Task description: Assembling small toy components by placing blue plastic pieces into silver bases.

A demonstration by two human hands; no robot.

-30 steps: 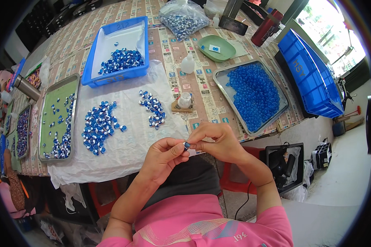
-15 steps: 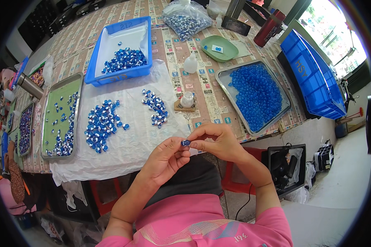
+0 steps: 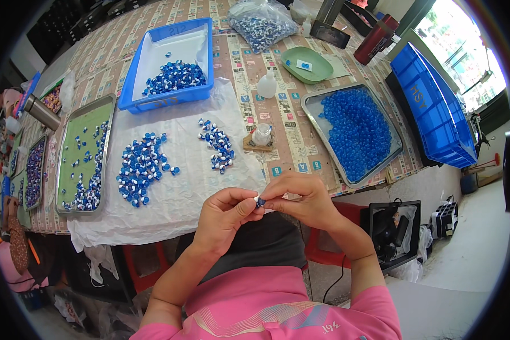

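Just past the table's near edge, my left hand [image 3: 225, 216] and my right hand [image 3: 301, 199] meet fingertip to fingertip. Between them is a small blue and white bead [image 3: 260, 201], pinched from both sides and partly hidden by the fingers. Beyond the hands a white sheet [image 3: 198, 212] covers part of the table. On it lie a larger pile of blue and white beads [image 3: 139, 170] and a smaller pile of the same beads [image 3: 220, 148]. A little glass jar [image 3: 261, 135] on a wooden block stands to the right of the piles.
A metal tray [image 3: 307, 107] of clear blue beads lies at right. A blue bin [image 3: 124, 105] and a green-lined tray [image 3: 68, 170] hold blue-white beads. A squeeze bottle [image 3: 267, 85], green dish [image 3: 317, 71] and bead bag [image 3: 262, 25] stand farther back. Another person's arm [image 3: 18, 243] shows at far left.
The bead has turned between my fingertips and shows more white. My left fingers have curled in closer around it. The whole view has shifted slightly.
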